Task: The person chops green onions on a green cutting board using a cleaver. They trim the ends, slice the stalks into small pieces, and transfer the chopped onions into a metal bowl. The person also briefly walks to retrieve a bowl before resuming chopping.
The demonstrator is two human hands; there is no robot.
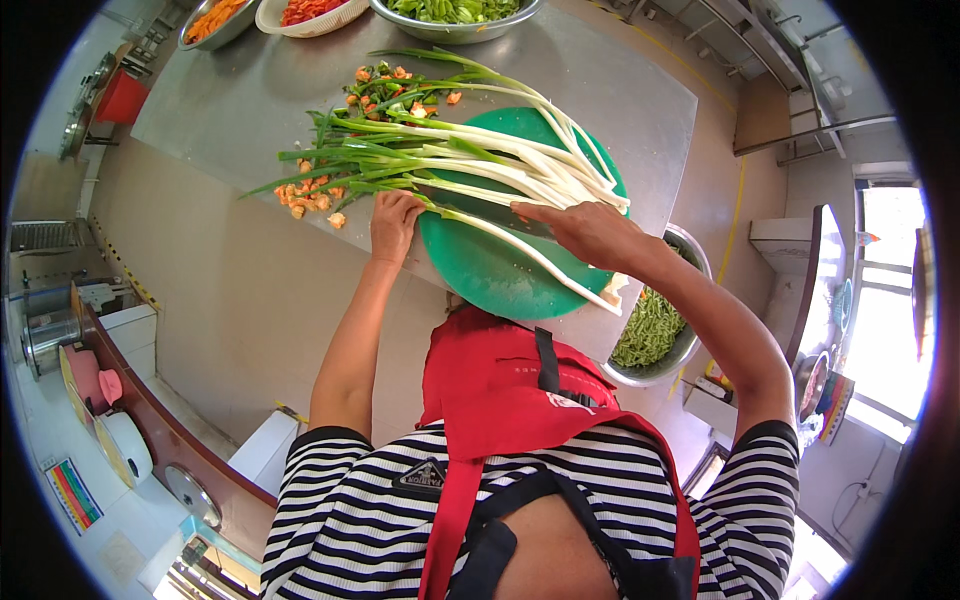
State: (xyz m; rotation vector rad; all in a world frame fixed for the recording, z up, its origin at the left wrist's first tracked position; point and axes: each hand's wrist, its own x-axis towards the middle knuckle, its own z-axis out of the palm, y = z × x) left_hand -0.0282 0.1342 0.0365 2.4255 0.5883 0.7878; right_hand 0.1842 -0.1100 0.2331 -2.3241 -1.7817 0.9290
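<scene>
A heap of long green onions lies across the round green cutting board, white ends to the right and green tops to the left. One separate green onion curves over the near part of the board. At its green end, my left hand pinches the stalk with bent fingers. My right hand grips a knife, index finger stretched along the top of its blade. The handle is hidden inside that hand. The blade lies between the single stalk and the heap, pointing left.
The board rests near the corner of a steel table. Vegetable trimmings lie by the green tops. At the far edge stand a bowl of chopped greens, a basket of red pieces and a bowl of orange pieces. A basin of cut green vegetables stands below right.
</scene>
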